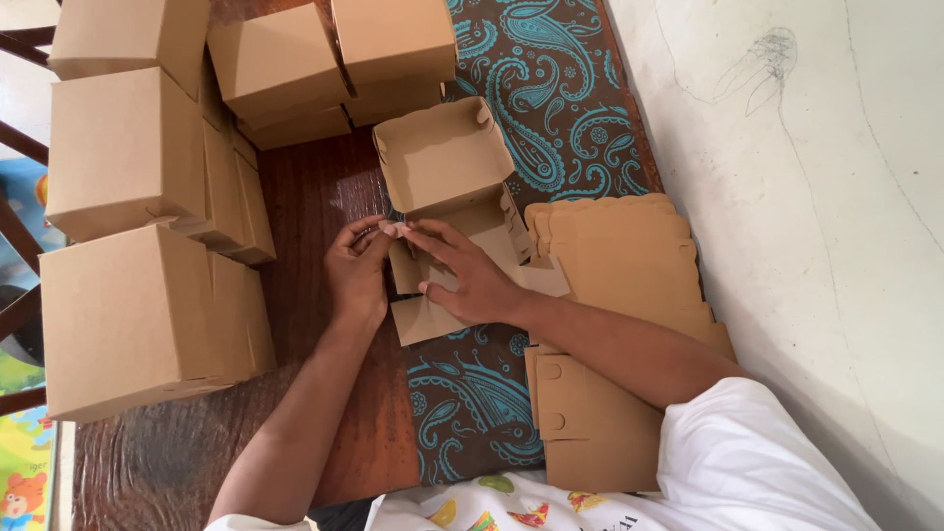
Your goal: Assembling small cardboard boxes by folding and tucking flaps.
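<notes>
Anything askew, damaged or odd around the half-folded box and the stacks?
Nothing looks damaged or spilled. The half-folded box lies under both hands, left hand and right hand. The flat blanks are fanned slightly unevenly, and the finished boxes sit in loose, somewhat uneven stacks. There is a pencil scribble on the wall.

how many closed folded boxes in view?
7 visible: three large closed boxes down the left edge, four stacked in pairs at top centre. More may be hidden behind.
</notes>
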